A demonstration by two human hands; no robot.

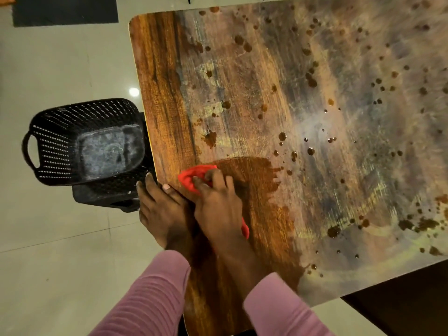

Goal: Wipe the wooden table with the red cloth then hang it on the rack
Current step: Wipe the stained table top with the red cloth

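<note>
The wooden table fills the right of the view, dusty grey and dotted with dark wet spots. A clean dark strip runs along its left side. The red cloth lies on the table near that left edge, pressed flat under my right hand, whose fingers grip it. My left hand rests on the table's left edge with the fingers spread, touching no cloth. The rack is not in view.
A black perforated plastic basket sits on a black stool right against the table's left edge. Pale floor tiles lie to the left, a dark mat at the top left.
</note>
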